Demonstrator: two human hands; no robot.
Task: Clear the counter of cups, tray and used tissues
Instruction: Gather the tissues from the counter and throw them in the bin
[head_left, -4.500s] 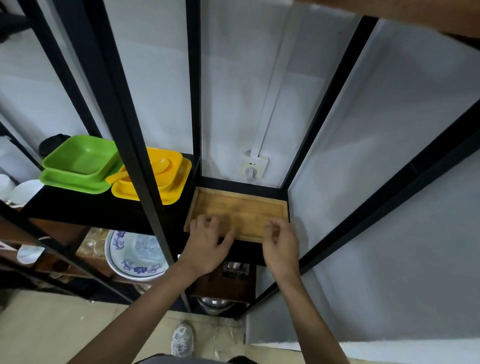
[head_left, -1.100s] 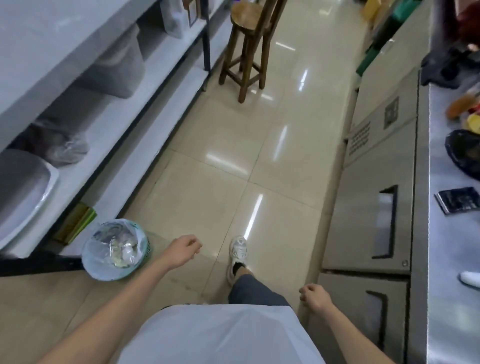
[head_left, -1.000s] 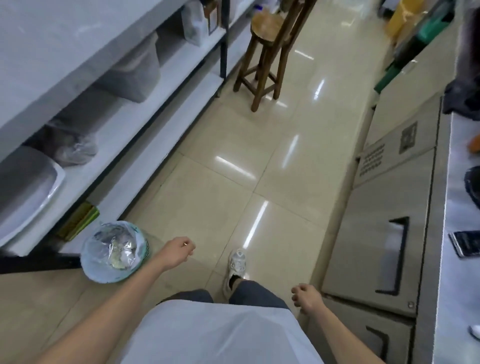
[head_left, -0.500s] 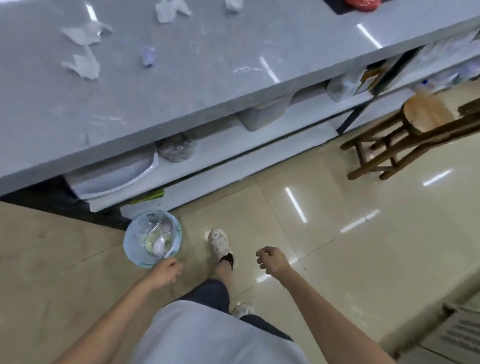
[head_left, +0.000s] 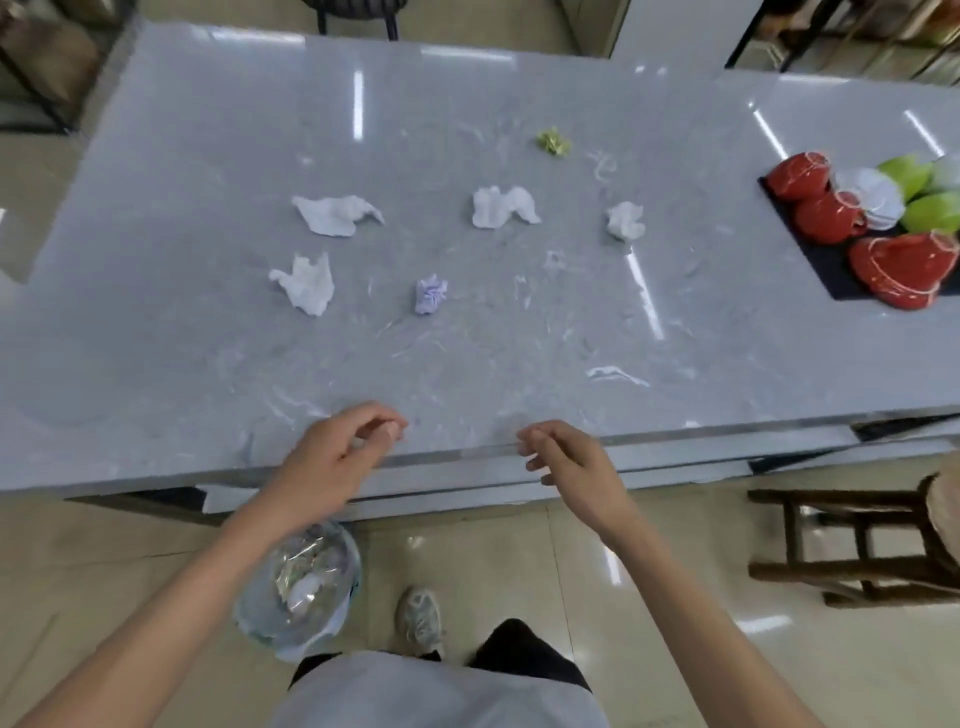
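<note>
So the view has swung up from the floor and the lined bin (head_left: 298, 587) to the grey counter (head_left: 467, 332), meaning the tissue part starts now. Six crumpled tissues sit mid-counter: four white, one purple tissue (head_left: 430, 295), one green tissue (head_left: 554, 141). Left hand (head_left: 332, 462) and right hand (head_left: 569, 462) hover at the near edge, fingers (head_left: 535, 434) loosely curled, holding nothing. Red and green cups (head_left: 826, 215) sit on the dark tray (head_left: 831, 273), far right.
</note>
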